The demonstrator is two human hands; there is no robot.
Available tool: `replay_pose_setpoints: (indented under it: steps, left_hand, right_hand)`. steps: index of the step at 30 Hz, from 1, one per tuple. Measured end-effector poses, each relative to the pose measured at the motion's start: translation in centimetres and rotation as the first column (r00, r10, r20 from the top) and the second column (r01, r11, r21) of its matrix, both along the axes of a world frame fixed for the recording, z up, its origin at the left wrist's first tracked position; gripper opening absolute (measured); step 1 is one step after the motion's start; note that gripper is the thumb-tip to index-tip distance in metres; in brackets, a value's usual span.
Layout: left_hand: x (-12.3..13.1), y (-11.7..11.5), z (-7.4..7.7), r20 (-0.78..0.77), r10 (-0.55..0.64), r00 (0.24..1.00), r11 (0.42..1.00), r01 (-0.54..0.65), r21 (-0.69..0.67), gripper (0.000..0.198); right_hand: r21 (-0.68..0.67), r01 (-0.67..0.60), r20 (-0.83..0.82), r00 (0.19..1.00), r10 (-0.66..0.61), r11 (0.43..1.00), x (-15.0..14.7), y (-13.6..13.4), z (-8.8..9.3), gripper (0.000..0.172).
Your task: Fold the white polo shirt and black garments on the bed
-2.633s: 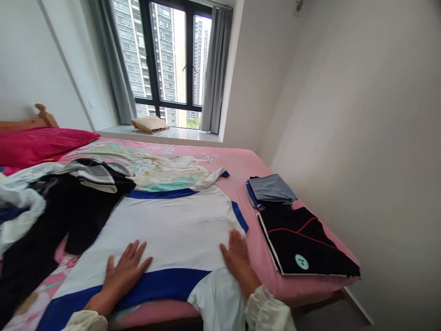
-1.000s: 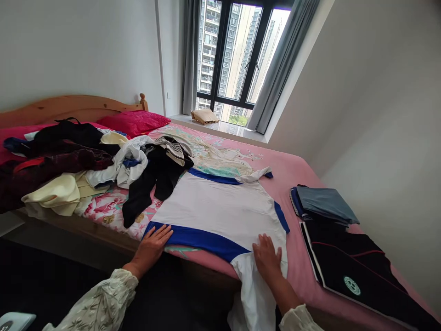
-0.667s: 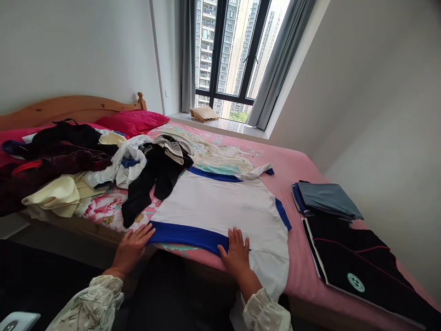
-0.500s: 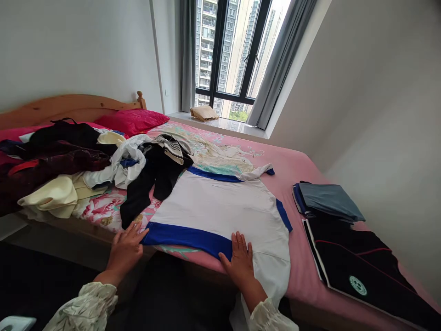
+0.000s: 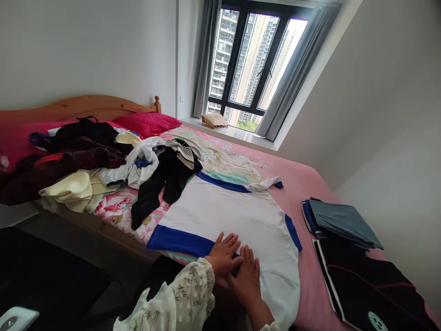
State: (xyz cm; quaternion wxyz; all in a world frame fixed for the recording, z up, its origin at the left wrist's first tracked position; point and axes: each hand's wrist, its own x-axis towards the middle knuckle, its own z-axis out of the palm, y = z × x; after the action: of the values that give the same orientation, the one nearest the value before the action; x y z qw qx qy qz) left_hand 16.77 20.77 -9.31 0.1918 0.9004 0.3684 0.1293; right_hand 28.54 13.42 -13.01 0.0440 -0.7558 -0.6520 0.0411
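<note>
A: How are the hands placed?

B: The left hand [image 5: 223, 255] and the right hand [image 5: 245, 278] are laid palm-down with the fingers spread. They are held together, touching, and neither is clamped on anything.

A: What is under them?

B: A white shirt [image 5: 227, 220] is spread flat on a pink-sheeted bed [image 5: 312, 193]. The hands are pressed on its near edge, at the end of a blue band [image 5: 179, 241]. A second blue band [image 5: 220, 182] is seen along the far edge.

A: What is laid beside it?

B: A black garment [image 5: 161, 184] is left against its left side, and a heap of mixed clothes [image 5: 79, 158] is piled beyond that. To the right, a folded grey-blue cloth [image 5: 341, 219] is placed next to a folded black cloth with red piping [image 5: 358, 280].

A: And further out?

B: A red pillow [image 5: 148, 123] is propped against a wooden headboard [image 5: 79, 108]. A tan packet [image 5: 214, 120] is set on the sill under a dark-framed window [image 5: 255, 69].
</note>
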Motion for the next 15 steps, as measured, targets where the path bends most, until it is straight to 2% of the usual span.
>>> replay_pose_setpoints:
  steps: [2, 4, 7, 9, 12, 15]
  left_hand:
    - [-4.1, 1.3, -0.7, -0.067, 0.097, 0.993, 0.995, -0.096, 0.018, 0.063]
    - [-9.5, 2.6, -0.8, -0.147, 0.262, 0.954, 0.965, -0.257, 0.052, 0.068]
    - [-17.4, 4.2, 0.0, -0.206, 0.453, 0.868, 0.892, -0.445, 0.084, 0.070]
    - [-21.2, 4.8, 0.7, -0.242, 0.548, 0.800, 0.835, -0.541, 0.104, 0.070]
    - [-23.4, 5.3, 1.6, -0.281, 0.639, 0.716, 0.764, -0.632, 0.126, 0.067]
    - [-21.2, 5.3, 2.1, -0.283, 0.660, 0.696, 0.747, -0.648, 0.147, 0.060]
  right_hand:
    - [0.017, 0.007, 0.012, 1.000, -0.008, 1.000, 0.1, 0.0, -0.5, 0.095]
    - [0.041, -0.002, 0.024, 1.000, 0.001, 0.999, 0.2, 0.0, -1.1, 0.096]
    - [0.077, -0.014, 0.025, 1.000, 0.012, 0.997, 0.4, 0.0, -1.8, 0.096]
    - [0.087, -0.016, 0.022, 1.000, 0.014, 0.996, 0.5, 0.0, -2.2, 0.095]
    - [0.061, -0.010, 0.014, 1.000, 0.009, 0.998, 0.4, -0.1, -2.0, 0.095]
    - [0.005, 0.002, -0.003, 1.000, -0.002, 1.000, 0.0, 0.0, -0.6, 0.093]
